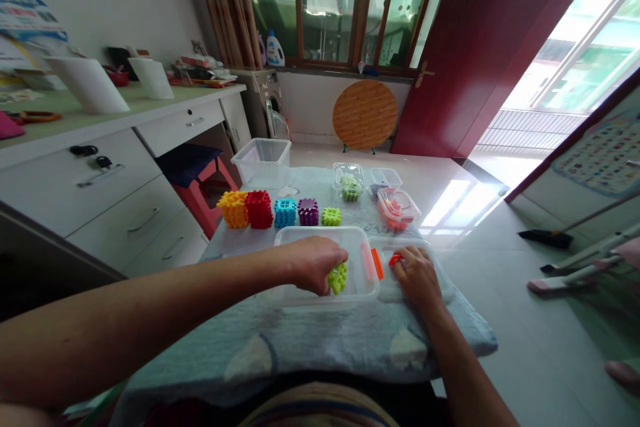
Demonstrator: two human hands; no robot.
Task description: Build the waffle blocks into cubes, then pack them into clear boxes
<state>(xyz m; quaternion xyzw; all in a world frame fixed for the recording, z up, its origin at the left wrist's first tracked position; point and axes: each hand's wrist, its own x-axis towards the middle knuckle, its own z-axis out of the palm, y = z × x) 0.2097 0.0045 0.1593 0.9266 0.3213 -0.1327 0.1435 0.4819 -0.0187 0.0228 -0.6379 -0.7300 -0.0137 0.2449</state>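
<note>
My left hand [315, 263] is closed on a yellow-green plastic block piece [338, 277], held over a clear plastic box [300, 235] with an orange latch [377, 263]. My right hand [417, 273] rests on the box's clear lid [385, 250] to the right, its fingers curled round a small red piece [395, 258]. Behind the box stands a row of assembled cubes: yellow [234, 208], red [259, 208], blue [285, 212], purple [308, 211] and a small green one [331, 216].
Further back stand a large clear tub [261, 160] and small clear containers with green [349, 183], dark [384, 179] and red-orange pieces [397, 208]. A cloth covers the low table [320, 340]. White drawers [115, 193] and a red stool [200, 180] stand to the left.
</note>
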